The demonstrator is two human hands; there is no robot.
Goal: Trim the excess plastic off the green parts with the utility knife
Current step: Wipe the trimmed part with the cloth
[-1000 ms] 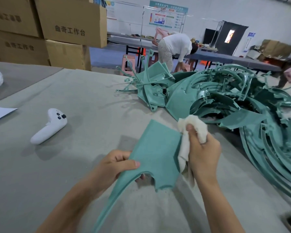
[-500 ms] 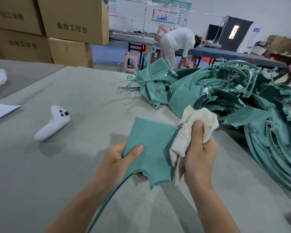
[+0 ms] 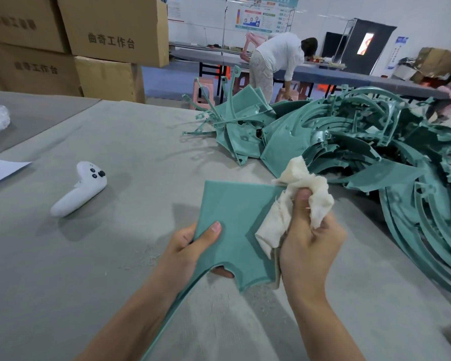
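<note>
A flat green plastic part with a long curved tail is held above the grey table. My left hand grips its left edge, thumb on top and fingers underneath. My right hand holds a crumpled cream cloth against the part's right edge, thumb pressed into the cloth. No utility knife shows in the view.
A big heap of green plastic parts fills the table's right side. A white controller lies at the left, with paper beyond it. Cardboard boxes stand behind. A person bends over a far table.
The green part has turned flatter toward me and my left thumb has slid up onto its face. My right hand with the cloth has shifted along the part's right edge.
</note>
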